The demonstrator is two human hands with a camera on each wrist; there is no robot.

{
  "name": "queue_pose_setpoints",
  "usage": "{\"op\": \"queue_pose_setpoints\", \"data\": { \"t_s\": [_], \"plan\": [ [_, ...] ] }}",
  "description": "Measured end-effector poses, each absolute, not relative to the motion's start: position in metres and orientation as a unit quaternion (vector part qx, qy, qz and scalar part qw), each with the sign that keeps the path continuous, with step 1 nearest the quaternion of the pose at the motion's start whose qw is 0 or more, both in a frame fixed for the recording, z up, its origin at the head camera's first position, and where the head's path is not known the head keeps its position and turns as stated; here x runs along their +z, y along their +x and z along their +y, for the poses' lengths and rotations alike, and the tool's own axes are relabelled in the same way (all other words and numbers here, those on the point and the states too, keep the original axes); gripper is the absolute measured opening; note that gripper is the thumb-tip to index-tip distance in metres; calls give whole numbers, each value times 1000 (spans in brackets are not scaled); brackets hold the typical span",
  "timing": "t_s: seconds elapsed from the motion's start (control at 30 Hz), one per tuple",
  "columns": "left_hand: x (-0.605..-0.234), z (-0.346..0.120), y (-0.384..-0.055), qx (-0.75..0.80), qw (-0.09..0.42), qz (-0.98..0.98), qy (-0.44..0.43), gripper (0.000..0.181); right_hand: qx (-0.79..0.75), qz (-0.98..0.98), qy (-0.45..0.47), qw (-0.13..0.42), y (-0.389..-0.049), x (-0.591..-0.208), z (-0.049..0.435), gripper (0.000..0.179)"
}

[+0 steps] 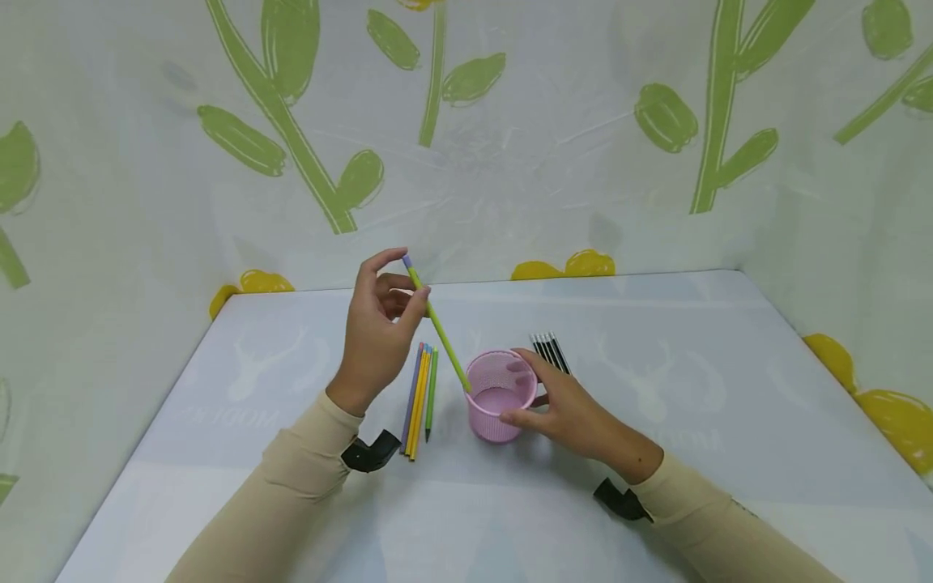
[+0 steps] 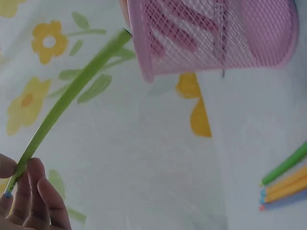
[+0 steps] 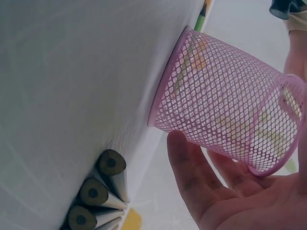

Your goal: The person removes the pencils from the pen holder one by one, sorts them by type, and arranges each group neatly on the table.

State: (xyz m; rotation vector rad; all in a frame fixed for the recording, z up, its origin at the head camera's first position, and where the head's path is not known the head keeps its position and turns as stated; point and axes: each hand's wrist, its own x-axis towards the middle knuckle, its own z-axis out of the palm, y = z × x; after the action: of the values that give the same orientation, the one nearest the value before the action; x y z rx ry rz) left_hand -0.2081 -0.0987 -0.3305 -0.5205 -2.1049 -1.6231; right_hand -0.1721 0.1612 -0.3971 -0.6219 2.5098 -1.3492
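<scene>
A light green pencil [image 1: 445,336] slants downward from my left hand [image 1: 379,332], which pinches it near its purple-blue upper end. The pencil's lower end is at the left rim of a pink mesh pen cup [image 1: 494,425]; whether it touches the rim I cannot tell. My right hand [image 1: 576,417] grips the cup from the right side, thumb at the near side and fingers behind. In the right wrist view the mesh wall [image 3: 220,91] stands between the thumb side and fingers, and the cup's base is close to the tabletop.
Several colored pencils [image 1: 415,405], purple, yellow and green, lie side by side left of the cup. Several black-and-silver pencils [image 1: 551,353] lie behind my right hand. The white table [image 1: 729,340] ends at a wall covering [image 1: 525,162] with printed plants.
</scene>
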Motion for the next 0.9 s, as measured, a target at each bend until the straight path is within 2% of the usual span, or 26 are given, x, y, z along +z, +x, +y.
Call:
{"op": "queue_pose_setpoints", "data": {
  "t_s": [0.2, 0.33, 0.6, 0.9],
  "plan": [
    [-337, -124, -214, -594, 190, -767, -150, 54, -455, 858, -211, 110, -172, -397, 161, 89],
    [-349, -136, -219, -568, 155, -797, -133, 53, -453, 859, -211, 111, -172, -397, 161, 88],
    [-384, -146, -229, -490, 27, -868, -73, 53, -454, 859, -207, 115, -170, -396, 162, 87],
    [-403, -151, -241, -429, -82, -899, -37, 54, -453, 858, -209, 116, -172, -396, 161, 87]
  ]
}}
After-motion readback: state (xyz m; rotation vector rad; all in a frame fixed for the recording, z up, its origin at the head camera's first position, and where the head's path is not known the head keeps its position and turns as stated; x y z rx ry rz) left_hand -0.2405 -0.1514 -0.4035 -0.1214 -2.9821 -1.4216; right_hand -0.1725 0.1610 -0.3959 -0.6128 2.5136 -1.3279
